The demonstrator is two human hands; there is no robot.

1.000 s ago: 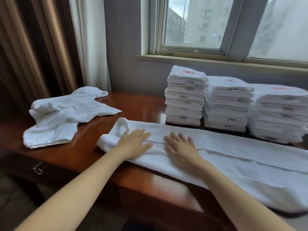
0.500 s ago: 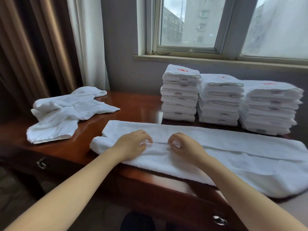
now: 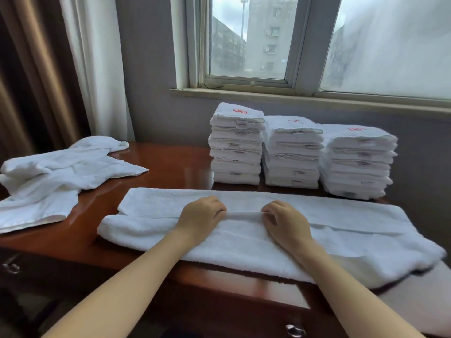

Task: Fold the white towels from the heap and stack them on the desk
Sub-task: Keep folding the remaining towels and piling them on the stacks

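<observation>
On the front of the wooden desk (image 3: pixel 170 164) we see a long towel (image 3: pixel 244 250) lying crosswise, folded lengthwise into a narrow band. Both of the person's hands are on its middle. The left hand (image 3: pixel 199 217) has its fingers curled over and pinches a raised fold of the cloth. The right hand (image 3: pixel 285 223), near it, pinches the same fold from the other side, fingers bent and knuckles up. Between the 2 hands we see a short ridge (image 3: pixel 244 215) of towel lifted slightly off the layers beneath. Both bare forearms reach in from the near edge.

At the far left of the desk lies the heap (image 3: pixel 56 174) of loose white towels, crumpled and apart from the long towel. Behind the long towel, near the wall, 3 piles of folded towels stand side by side: the left stack (image 3: pixel 236 147), the middle stack (image 3: pixel 291 154) and the right stack (image 3: pixel 356 162). We cannot tell whether they touch. Each top towel carries a red mark that we cannot read. Above them a window sill (image 3: pixel 292 96) runs under a window (image 3: pixel 246 37). A white curtain (image 3: pixel 97 69) and a brown curtain (image 3: pixel 31 69) hang at the left. In the desk's front we see a metal drawer handle (image 3: pixel 294 330).
</observation>
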